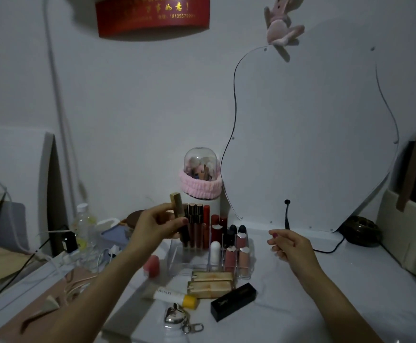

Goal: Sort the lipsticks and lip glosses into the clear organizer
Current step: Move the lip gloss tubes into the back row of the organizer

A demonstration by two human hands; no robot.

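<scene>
The clear organizer [177, 256] stands mid-table with several lip glosses [197, 226] and lipsticks [229, 238] upright in its slots. My left hand [157, 224] holds a gold lipstick [177, 205] upright above the organizer's back left corner. My right hand [288, 246] hovers to the right of the organizer, fingers loosely curled, holding nothing. In front of the organizer lie two gold lipsticks [211, 283], a black lipstick [234, 302] and a white tube with a yellow cap [174, 297].
A silver heart keychain [177, 318] lies near the front edge, a pink sponge [151, 266] left of the organizer. A wavy mirror [308, 134] leans on the wall with a black cable [287, 214]. A domed brush holder [200, 174], water bottle [83, 226] and bag [409, 219] flank the area.
</scene>
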